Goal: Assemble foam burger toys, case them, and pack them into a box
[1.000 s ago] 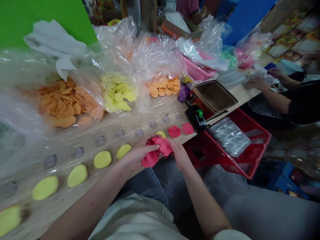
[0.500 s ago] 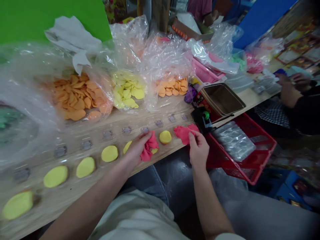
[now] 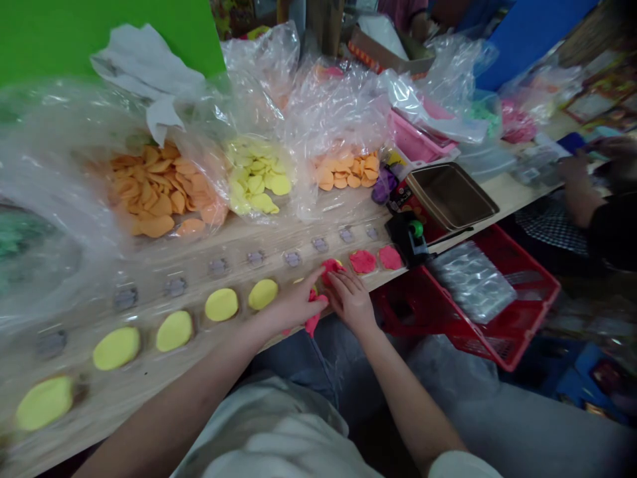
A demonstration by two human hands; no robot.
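Note:
My left hand (image 3: pixel 300 304) is closed around several soft pink pieces (image 3: pixel 313 320), which hang out between thumb and fingers. Beside it, my right hand (image 3: pixel 352 300) has its fingers together on another pink piece (image 3: pixel 330 268), over a yellow disc that is mostly hidden. Two ruffled pink pieces, a left one (image 3: pixel 363 261) and a right one (image 3: pixel 390 257), lie in clear plastic cups at the right end of the row. To the left, several smooth yellow discs, such as a near one (image 3: pixel 263 294), sit in similar cups along the table edge.
Behind the row are plastic bags of orange pieces (image 3: pixel 156 192), yellow pieces (image 3: pixel 259 176) and light orange pieces (image 3: pixel 348 170). A black tape dispenser (image 3: pixel 409 240) and a brown-lidded box (image 3: pixel 452 196) stand right, above a red crate (image 3: pixel 535 279). Another person's hands (image 3: pixel 580 179) are at far right.
My right hand has moved left from the row's right end to a cup beside my left hand. The two rightmost cups now show pink pieces lying free of my fingers.

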